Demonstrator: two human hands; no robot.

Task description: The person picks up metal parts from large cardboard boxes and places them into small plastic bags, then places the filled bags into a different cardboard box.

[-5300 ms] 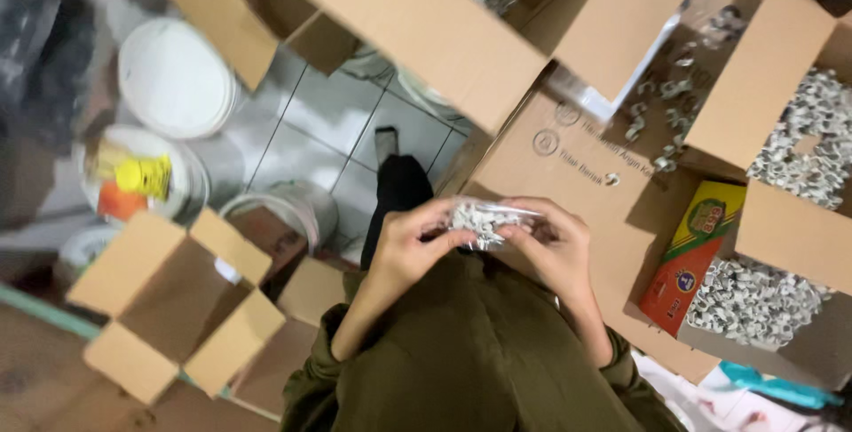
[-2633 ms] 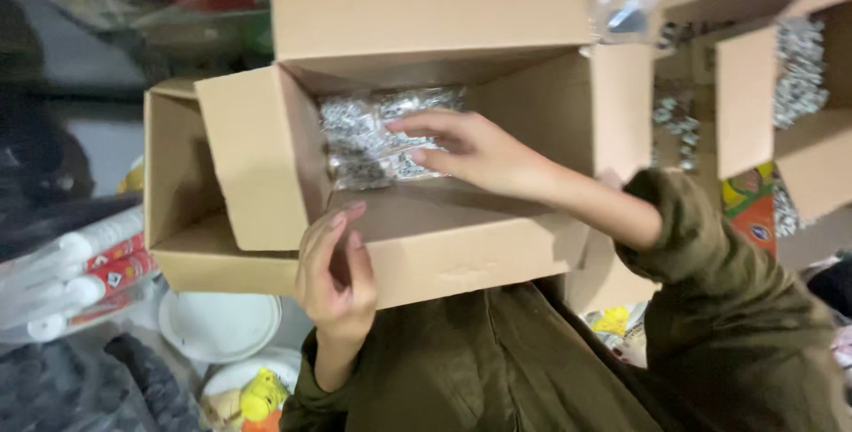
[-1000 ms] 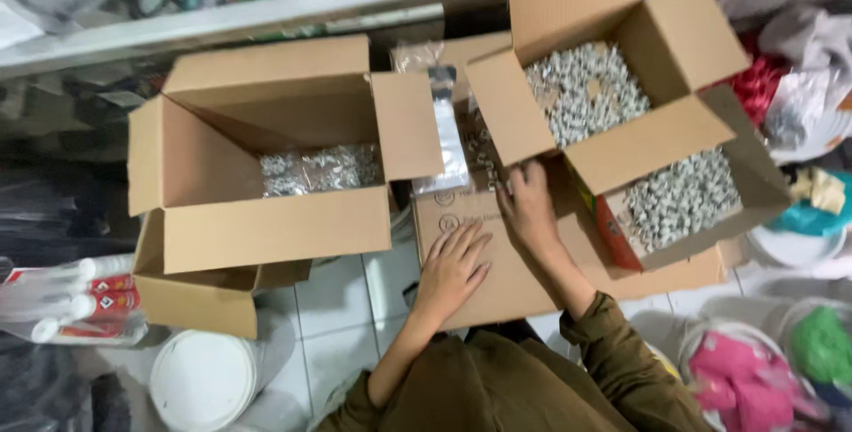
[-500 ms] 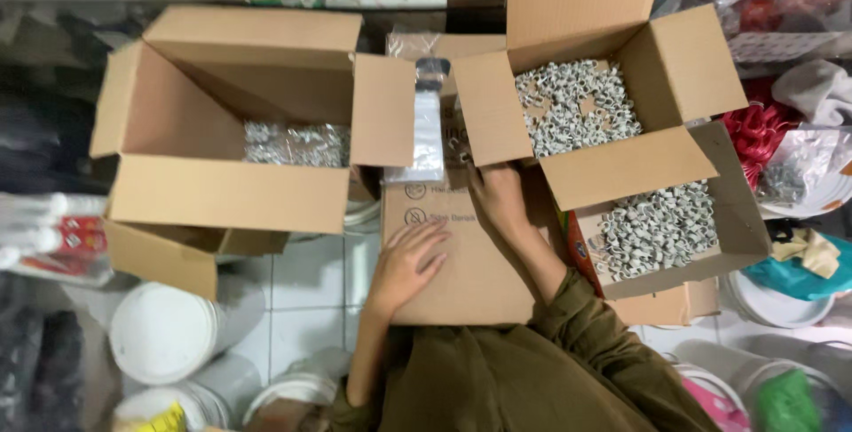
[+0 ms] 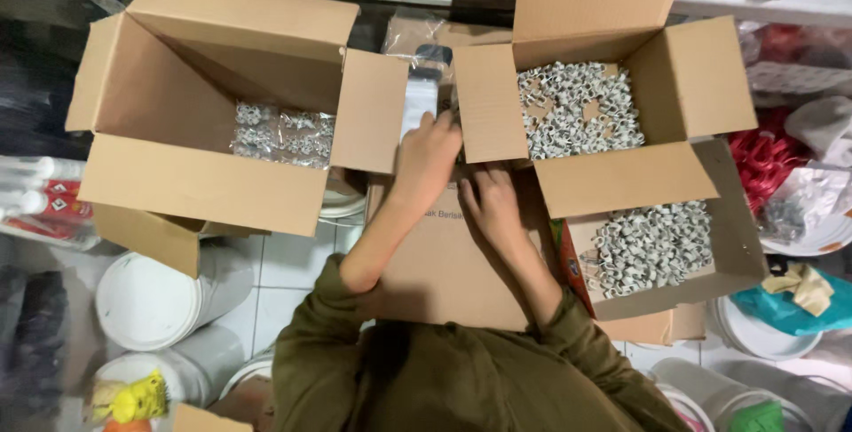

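A person in an olive sleeve works among open cartons on a tiled floor (image 5: pixel 293 259). The large cardboard box (image 5: pixel 213 103) at the left holds only a few clear packets of small white clips (image 5: pixel 282 134) against its far wall, most of its bottom bare, a sign that packing is, by the look of it, at an early stage. Two boxes at the right, the upper box (image 5: pixel 612 86) and the lower box (image 5: pixel 674 245), are still heaped with loose clips. Between them lies a flat carton (image 5: pixel 444 263) serving as work surface. The left hand (image 5: pixel 428 158) reaches to a clear plastic bag (image 5: pixel 417 103) at the carton's far edge, its grip hidden from view; the right hand (image 5: pixel 491 206) rests loosely spread on the carton, holding nothing visible.
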